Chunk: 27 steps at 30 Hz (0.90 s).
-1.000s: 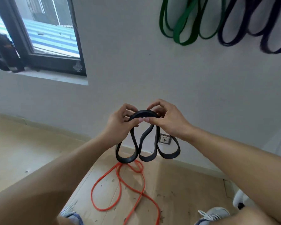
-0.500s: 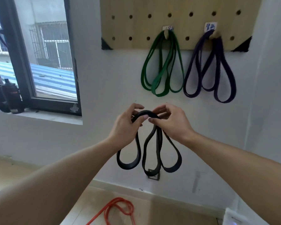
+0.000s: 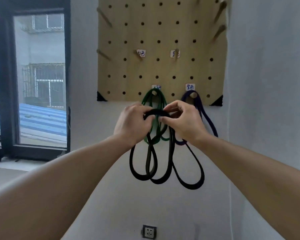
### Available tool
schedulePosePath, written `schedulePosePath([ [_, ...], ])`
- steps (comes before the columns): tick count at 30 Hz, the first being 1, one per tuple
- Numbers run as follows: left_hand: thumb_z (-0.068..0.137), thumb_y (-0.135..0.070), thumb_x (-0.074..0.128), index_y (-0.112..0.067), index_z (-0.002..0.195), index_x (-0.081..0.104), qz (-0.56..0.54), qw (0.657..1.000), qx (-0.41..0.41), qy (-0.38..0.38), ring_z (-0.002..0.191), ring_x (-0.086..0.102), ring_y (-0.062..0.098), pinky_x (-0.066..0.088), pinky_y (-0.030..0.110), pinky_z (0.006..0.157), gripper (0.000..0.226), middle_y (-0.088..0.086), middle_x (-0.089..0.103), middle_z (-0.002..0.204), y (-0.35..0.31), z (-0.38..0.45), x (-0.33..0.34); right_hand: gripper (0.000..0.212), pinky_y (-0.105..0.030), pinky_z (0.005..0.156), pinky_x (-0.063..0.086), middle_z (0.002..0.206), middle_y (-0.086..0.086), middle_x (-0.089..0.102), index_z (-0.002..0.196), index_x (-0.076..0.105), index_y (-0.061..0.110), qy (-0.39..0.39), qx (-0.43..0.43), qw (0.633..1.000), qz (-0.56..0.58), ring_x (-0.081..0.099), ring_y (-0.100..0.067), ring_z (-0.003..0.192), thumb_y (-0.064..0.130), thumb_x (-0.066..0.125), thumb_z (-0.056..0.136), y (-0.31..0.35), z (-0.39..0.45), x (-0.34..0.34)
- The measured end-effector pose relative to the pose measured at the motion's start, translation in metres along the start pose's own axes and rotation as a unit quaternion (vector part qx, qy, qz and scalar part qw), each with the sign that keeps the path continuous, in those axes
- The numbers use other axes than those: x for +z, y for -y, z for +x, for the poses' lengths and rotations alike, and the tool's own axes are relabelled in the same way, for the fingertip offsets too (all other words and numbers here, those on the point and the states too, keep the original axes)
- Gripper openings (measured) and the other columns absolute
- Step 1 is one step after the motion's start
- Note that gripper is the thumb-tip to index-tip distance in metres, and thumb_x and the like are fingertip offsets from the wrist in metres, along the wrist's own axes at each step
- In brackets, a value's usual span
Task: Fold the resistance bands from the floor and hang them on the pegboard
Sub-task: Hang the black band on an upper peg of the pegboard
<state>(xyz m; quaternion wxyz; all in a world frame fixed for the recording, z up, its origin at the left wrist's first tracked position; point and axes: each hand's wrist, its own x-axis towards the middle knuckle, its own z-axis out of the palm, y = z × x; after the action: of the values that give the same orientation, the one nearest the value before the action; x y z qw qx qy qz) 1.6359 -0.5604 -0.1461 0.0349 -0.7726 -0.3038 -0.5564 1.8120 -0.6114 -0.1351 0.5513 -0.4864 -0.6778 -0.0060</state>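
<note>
Against the wall, the pegboard (image 3: 163, 40) now fills the upper view, where 1 second ago only hanging band ends showed above the floor; the person has risen and lifted the folded black band (image 3: 164, 163) to board height, so hanging looks like the next step. Green band (image 3: 154, 101) and purple band (image 3: 208, 122) already hang from 2 bottom pegs. Both arms reach forward. Left hand (image 3: 132, 123) and right hand (image 3: 182, 122) pinch the black band's gathered top, fingers curled round it.

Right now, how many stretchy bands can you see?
3: a black band held by both hands, a green band and a purple band hanging on pegs. Others may be hidden.
</note>
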Motion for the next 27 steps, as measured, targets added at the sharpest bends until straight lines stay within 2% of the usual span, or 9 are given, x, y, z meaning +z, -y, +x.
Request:
schedulePosePath([
  [3,0.094,-0.025,0.068,-0.027,0.115,0.076,0.001,1.0,0.006,-0.024,0.081,0.057,0.004,0.045,0.015,0.069,0.023,-0.008,0.067,0.096,-0.008,0.024,0.001,0.031,-0.02,0.082,0.057,0.098,0.012,0.071,0.106,0.066,0.031,-0.011,-0.011,0.999,-0.033,0.067,0.0,0.092,0.034,0.086,0.083,0.006,0.013,-0.011],
  [6,0.091,-0.025,0.071,-0.024,0.112,0.076,-0.01,0.999,0.004,-0.047,0.086,0.065,0.007,0.057,0.026,0.079,0.022,-0.008,0.074,0.1,-0.009,0.044,0.0,0.032,-0.018,0.075,0.052,0.093,0.014,0.068,0.104,0.065,0.034,-0.037,-0.027,0.997,-0.062,0.065,-0.003,0.086,0.044,0.085,0.08,0.007,0.028,-0.018],
  [9,0.09,-0.025,0.072,-0.025,0.11,0.077,-0.025,0.998,0.002,-0.057,0.086,0.068,0.006,0.059,0.027,0.081,0.021,-0.011,0.075,0.097,-0.006,0.063,0.002,0.034,-0.019,0.071,0.052,0.096,0.013,0.067,0.108,0.064,0.035,-0.046,-0.033,0.995,-0.08,0.065,-0.004,0.083,0.049,0.082,0.082,0.004,0.046,-0.024],
  [14,0.09,-0.024,0.072,-0.024,0.109,0.078,-0.043,0.996,-0.022,-0.077,0.083,0.069,0.006,0.06,0.027,0.081,0.019,-0.01,0.076,0.094,-0.003,0.099,0.014,0.04,-0.019,0.078,0.057,0.105,0.016,0.067,0.119,0.061,0.035,-0.022,-0.028,0.997,-0.065,0.066,0.0,0.091,0.038,0.082,0.086,-0.002,0.072,-0.028],
  [20,0.089,-0.026,0.074,-0.025,0.106,0.078,-0.048,0.994,-0.032,-0.088,0.083,0.07,0.008,0.06,0.033,0.081,0.017,-0.01,0.075,0.092,0.004,0.137,0.017,0.023,-0.012,0.069,0.055,0.099,0.016,0.069,0.111,0.067,0.031,-0.099,-0.027,0.994,-0.035,0.068,0.002,0.078,0.03,0.078,0.091,-0.003,0.112,-0.025],
  [23,0.088,-0.027,0.076,-0.025,0.101,0.077,-0.061,0.993,-0.03,-0.099,0.079,0.068,0.004,0.059,0.029,0.079,0.013,-0.013,0.072,0.086,0.004,0.157,0.015,0.019,-0.019,0.08,0.057,0.098,0.017,0.07,0.108,0.068,0.03,-0.138,-0.044,0.989,-0.018,0.068,0.001,0.089,0.027,0.077,0.091,0.0,0.132,-0.023],
  [27,0.088,-0.027,0.078,-0.021,0.103,0.077,-0.072,0.991,-0.017,-0.107,0.075,0.064,-0.003,0.05,0.013,0.068,0.016,-0.014,0.07,0.084,-0.005,0.189,0.017,0.019,-0.024,0.097,0.055,0.106,0.016,0.072,0.11,0.073,0.027,-0.208,-0.051,0.977,0.015,0.066,0.002,0.101,0.024,0.076,0.091,0.008,0.161,-0.033],
])
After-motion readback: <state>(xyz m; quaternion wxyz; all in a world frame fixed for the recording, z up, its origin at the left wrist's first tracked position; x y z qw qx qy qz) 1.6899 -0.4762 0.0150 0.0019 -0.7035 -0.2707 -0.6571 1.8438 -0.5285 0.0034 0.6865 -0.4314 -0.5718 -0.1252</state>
